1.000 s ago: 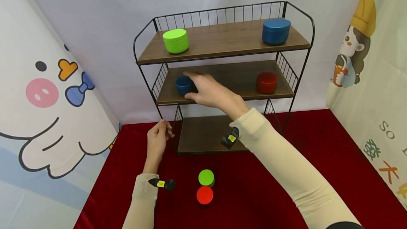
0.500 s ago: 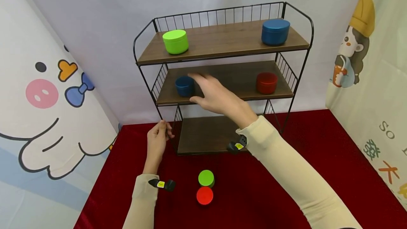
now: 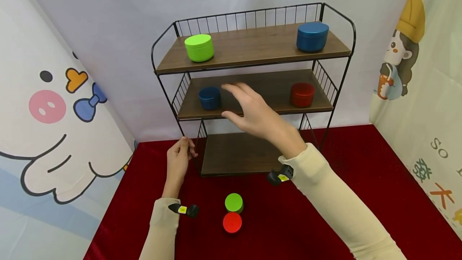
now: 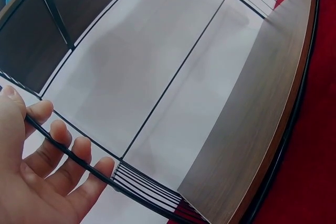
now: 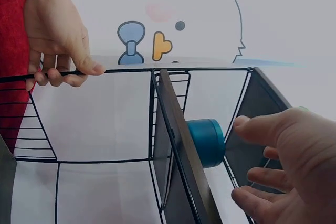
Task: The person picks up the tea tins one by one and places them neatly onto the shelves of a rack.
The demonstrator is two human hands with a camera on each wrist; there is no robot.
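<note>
My left hand point(image 3: 177, 163) holds the black front post at the shelf's left side; the left wrist view shows its thumb and fingers point(image 4: 68, 166) around the thin bar. A small blue tin point(image 3: 209, 98) stands on the left of the middle shelf point(image 3: 252, 87). Just right of it, my right hand point(image 3: 258, 113) is in the air with fingers and thumb spread, holding nothing. The right wrist view shows a gap between the blue tin point(image 5: 207, 142) and the right hand point(image 5: 289, 166). A red tin point(image 3: 302, 94) stands at the middle shelf's right.
On the top shelf point(image 3: 252, 45) stand a green tin point(image 3: 199, 47) at left and a larger blue tin point(image 3: 312, 36) at right. A small green tin point(image 3: 234, 202) and a red one point(image 3: 232, 222) are on the red cloth point(image 3: 296, 220) before the bottom shelf point(image 3: 238, 153).
The right hand has let go of the small blue tin and drawn back to the right, its fingers wider apart. The tin stays on the middle shelf, and the left hand has not moved.
</note>
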